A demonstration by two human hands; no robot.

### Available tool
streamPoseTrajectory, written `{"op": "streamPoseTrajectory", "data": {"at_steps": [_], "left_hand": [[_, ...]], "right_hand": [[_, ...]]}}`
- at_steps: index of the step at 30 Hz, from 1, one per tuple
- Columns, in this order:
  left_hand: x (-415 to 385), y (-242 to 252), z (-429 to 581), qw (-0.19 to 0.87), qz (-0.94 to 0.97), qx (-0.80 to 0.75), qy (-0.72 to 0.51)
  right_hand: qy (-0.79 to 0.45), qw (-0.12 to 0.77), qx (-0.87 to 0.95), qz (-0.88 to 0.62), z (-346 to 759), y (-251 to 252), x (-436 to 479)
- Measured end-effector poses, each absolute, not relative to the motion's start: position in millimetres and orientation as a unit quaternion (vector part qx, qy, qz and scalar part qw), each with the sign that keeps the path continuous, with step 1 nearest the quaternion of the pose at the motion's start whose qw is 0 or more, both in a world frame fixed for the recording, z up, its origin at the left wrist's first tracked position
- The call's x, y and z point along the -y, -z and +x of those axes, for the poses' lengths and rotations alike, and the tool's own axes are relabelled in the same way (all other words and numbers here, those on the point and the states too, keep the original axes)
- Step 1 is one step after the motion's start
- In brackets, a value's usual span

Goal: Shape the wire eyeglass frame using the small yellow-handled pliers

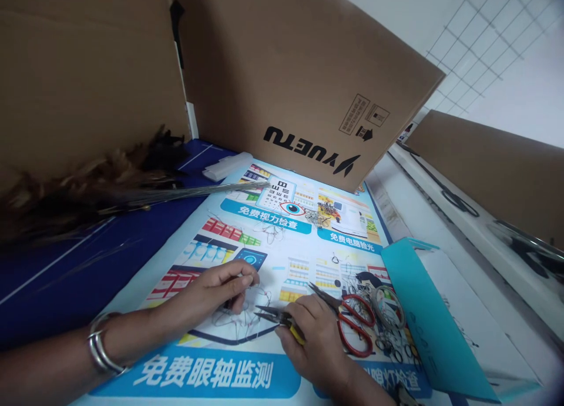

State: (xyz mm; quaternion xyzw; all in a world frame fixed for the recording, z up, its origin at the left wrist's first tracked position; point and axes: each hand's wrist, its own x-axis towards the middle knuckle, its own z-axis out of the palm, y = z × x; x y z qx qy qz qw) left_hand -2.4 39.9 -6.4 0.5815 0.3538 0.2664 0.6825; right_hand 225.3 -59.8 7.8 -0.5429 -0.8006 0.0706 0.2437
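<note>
My right hand [315,329] is wrapped around needle-nose pliers [268,315] with yellow on the handle. Their jaws point left and look parted. My left hand [235,285] has its thumb and fingers pinched together, just left of the plier tips; what lies in the pinch is too small to make out. Beneath both hands is a loose tangle of thin wire [233,326] on the printed sheet. Scissors with red handles [356,326] lie right of my right hand. Beside them sits a pile of small rings and wire pieces [390,318].
A teal and white open box [445,324] stands at the right. Large cardboard boxes [291,71] rise behind the sheet. At the left, brown feather-like material [97,183] and a bundle of thin wires [220,188] lie on blue cloth. A small pile of metal bits [319,218] is farther back.
</note>
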Motion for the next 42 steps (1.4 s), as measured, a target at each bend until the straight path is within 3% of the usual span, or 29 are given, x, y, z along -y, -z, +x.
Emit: {"op": "streamPoseTrajectory", "data": {"at_steps": [11, 42], "left_hand": [[-38.1, 9.2, -1.7, 0.67, 0.584, -0.369, -0.273], [-39.5, 7.3, -2.2, 0.652, 0.608, -0.363, -0.271]], "right_hand": [[-0.093, 0.283, 0.778, -0.553, 227.8, -5.1, 60.3], [-0.109, 0.256, 0.78, -0.561, 228.6, -5.0, 58.7]]}}
